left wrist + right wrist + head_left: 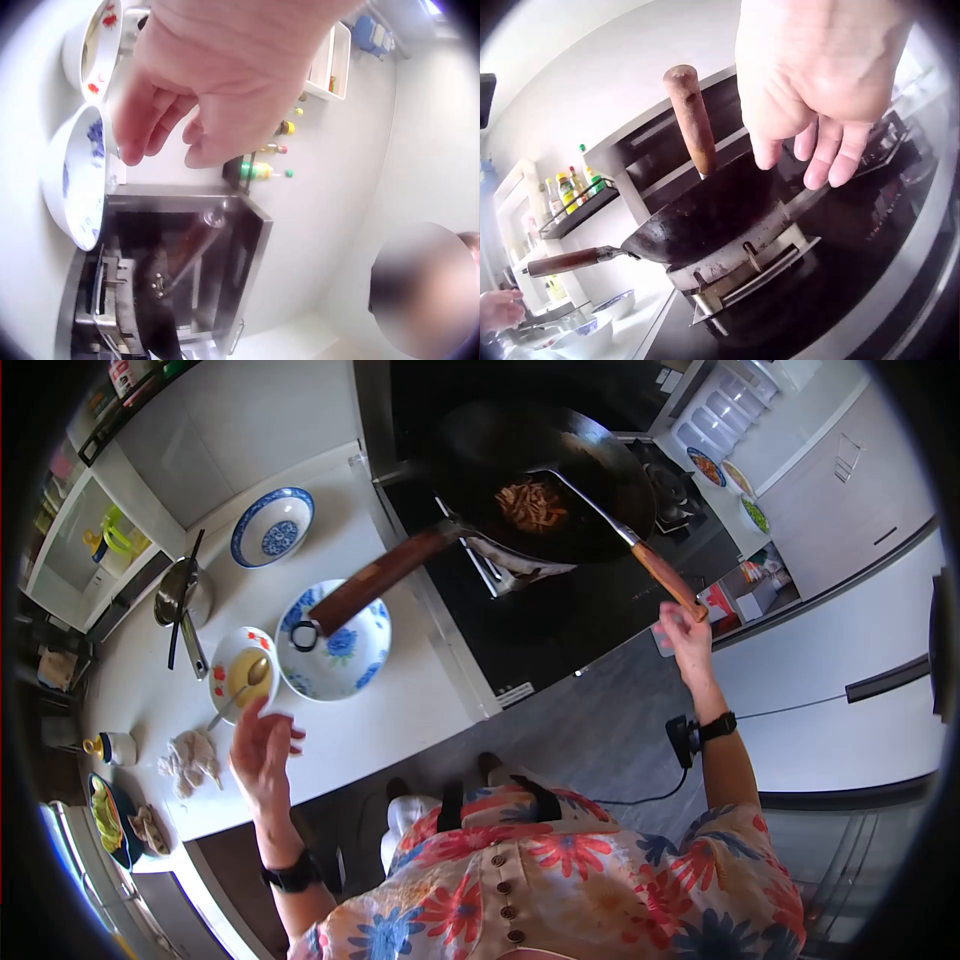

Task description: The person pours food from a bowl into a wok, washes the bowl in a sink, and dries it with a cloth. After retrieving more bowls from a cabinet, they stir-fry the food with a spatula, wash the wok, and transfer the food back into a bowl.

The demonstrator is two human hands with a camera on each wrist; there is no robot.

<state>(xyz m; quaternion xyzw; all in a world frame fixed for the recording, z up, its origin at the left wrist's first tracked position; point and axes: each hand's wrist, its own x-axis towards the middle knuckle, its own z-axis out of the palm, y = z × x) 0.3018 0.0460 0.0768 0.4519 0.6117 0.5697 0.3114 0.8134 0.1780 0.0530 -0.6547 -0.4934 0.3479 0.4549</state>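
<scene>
Wooden-handled utensil (692,124) leans near the fingers (826,155) of the right hand (817,82).

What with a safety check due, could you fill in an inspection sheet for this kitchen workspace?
Surface: white counter beside black stovetop.
Job's things: wok holding food strips; wooden-handled utensil rests in it.
Clutter: spoon in flowered bowl; crumpled item nearby.
Hands: left hand open near the bowl; right hand open, apart from the utensil's handle.
Cables: dark cable hangs from right wrist camera.
Surroundings: small food bowls beyond the stovetop; bottles on wall rack.
</scene>
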